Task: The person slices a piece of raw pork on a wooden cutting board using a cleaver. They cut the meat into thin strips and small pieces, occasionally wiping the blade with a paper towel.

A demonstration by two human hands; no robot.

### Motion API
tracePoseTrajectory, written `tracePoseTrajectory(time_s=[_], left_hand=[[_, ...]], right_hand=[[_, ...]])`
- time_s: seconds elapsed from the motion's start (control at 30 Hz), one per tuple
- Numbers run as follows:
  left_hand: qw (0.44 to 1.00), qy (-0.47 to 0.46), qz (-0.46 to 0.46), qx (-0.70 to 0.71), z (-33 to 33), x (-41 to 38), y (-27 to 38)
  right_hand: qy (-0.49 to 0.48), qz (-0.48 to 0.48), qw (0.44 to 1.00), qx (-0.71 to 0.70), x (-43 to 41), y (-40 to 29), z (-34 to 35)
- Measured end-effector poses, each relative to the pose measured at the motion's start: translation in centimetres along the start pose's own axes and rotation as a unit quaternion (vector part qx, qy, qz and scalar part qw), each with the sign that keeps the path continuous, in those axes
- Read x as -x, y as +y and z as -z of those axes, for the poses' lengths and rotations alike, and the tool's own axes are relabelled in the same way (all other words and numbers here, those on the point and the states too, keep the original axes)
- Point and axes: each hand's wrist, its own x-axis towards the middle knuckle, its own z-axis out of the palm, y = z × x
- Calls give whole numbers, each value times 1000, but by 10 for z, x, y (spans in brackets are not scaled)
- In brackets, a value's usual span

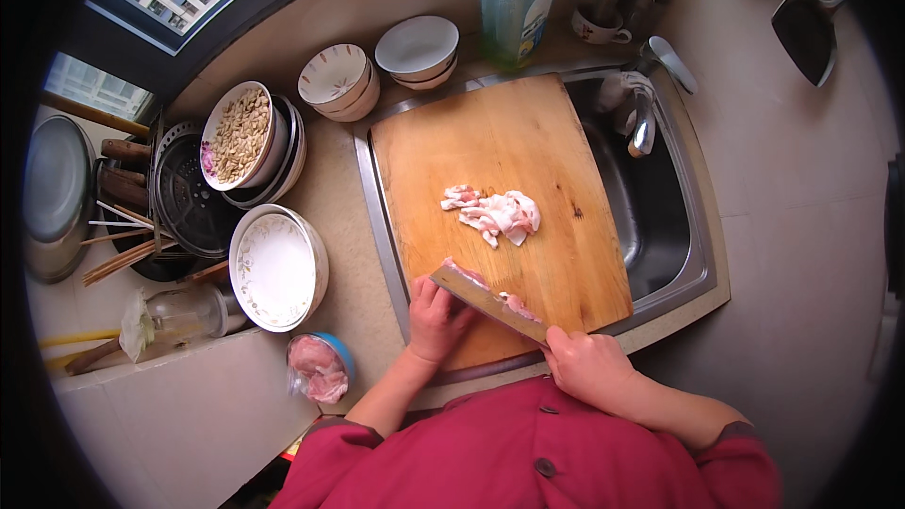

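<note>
My right hand (590, 366) grips the handle of a kitchen knife (491, 302), its broad blade slanting up and left over the near part of a wooden cutting board (495, 127). Strips of raw pink meat (522, 307) lie along the blade's far side. My left hand (435, 322) is at the blade's far-left end, its fingers curled close to the steel. The blade partly covers those fingers, and whatever they hold is hidden. Beyond the knife, a small pile of pale, fatty cut meat (505, 215) rests mid-board.
The board lies across a steel sink (654, 226) with a faucet (642, 131). Left are a bowl of raw meat (318, 367), stacked bowls (276, 272) and a bowl of seeds or nuts (240, 134). More bowls (339, 81) and a soap bottle (517, 7) stand behind.
</note>
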Motion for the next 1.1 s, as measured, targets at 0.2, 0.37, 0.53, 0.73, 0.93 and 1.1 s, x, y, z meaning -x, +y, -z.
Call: tracePoseTrajectory(time_s=[0.2,0.37,0.53,0.73,0.93,1.1], left_hand=[[1000,24,-14,3,-1,-3,-4],[999,34,-23,-10,-1,-5,-4],[1000,15,9,-6,1,0,-3],[1000,15,-26,2,-2,-4,-3],[999,23,-24,14,2,-3,-1],[999,26,-21,4,4,-1,3]], right_hand=[[-10,13,1000,-4,-43,-12,-3],[48,45,997,-29,-76,-15,-25],[-24,-3,1000,5,-18,6,-6],[-6,-1,1000,-15,-66,-13,-21],[81,6,991,-105,-86,-5,-21],[111,-4,990,-82,-65,-5,-11]])
